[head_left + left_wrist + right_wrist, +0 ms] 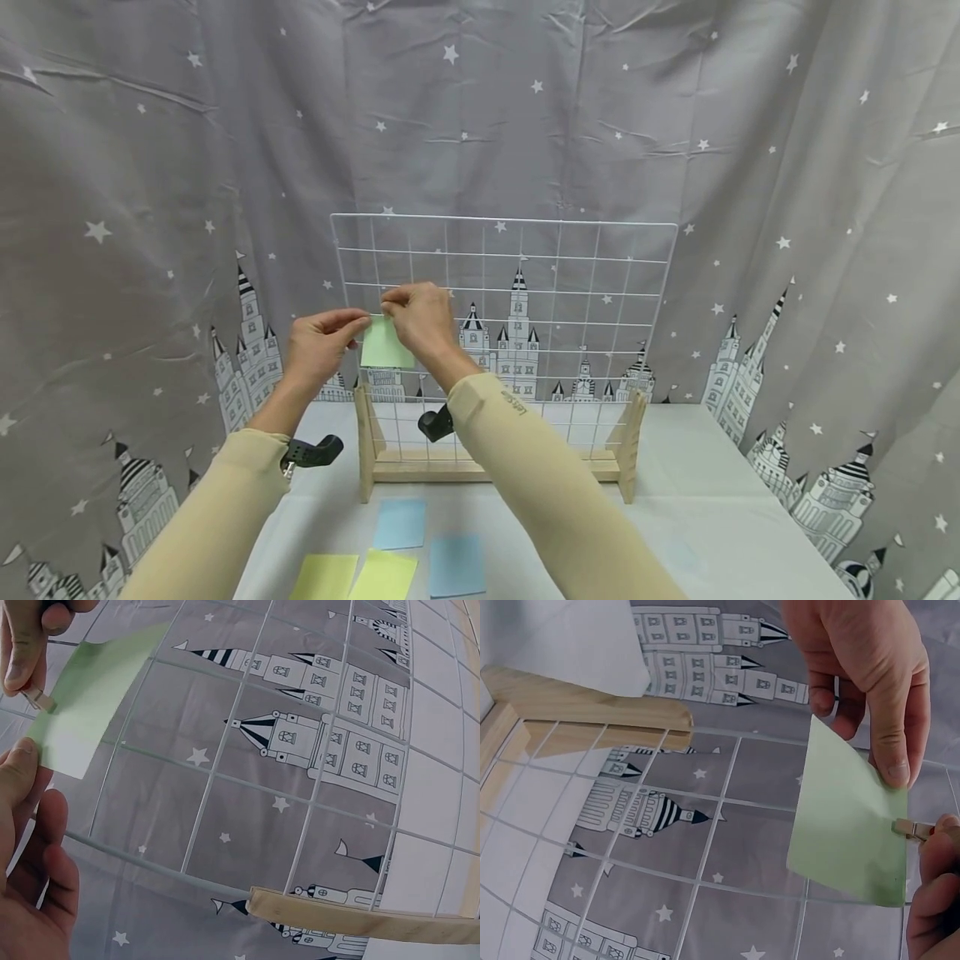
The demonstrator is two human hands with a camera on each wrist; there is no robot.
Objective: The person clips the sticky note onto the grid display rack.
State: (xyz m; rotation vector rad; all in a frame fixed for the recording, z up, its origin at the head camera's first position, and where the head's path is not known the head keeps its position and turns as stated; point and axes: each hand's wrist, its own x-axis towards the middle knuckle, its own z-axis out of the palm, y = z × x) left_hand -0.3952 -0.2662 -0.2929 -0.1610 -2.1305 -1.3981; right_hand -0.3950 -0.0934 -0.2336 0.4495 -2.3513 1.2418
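Note:
A light green paper note [384, 346] hangs against the left part of a white wire grid [558, 258]. My left hand [318, 346] pinches the note's upper left corner between thumb and finger. At the top edge, my right hand [427, 327] grips a small wooden clothespin [911, 829]. In the right wrist view the clothespin's tip overlaps the edge of the green note [847, 825]. The left wrist view also has the clothespin [37, 699] right at that edge, beside the left hand's fingertips.
The grid stands in a wooden base [450, 472] on a white table [690, 492]. In front of it lie blue notes [400, 523] and yellow notes [325, 577]. A grey curtain [525, 108] with stars and castles hangs behind.

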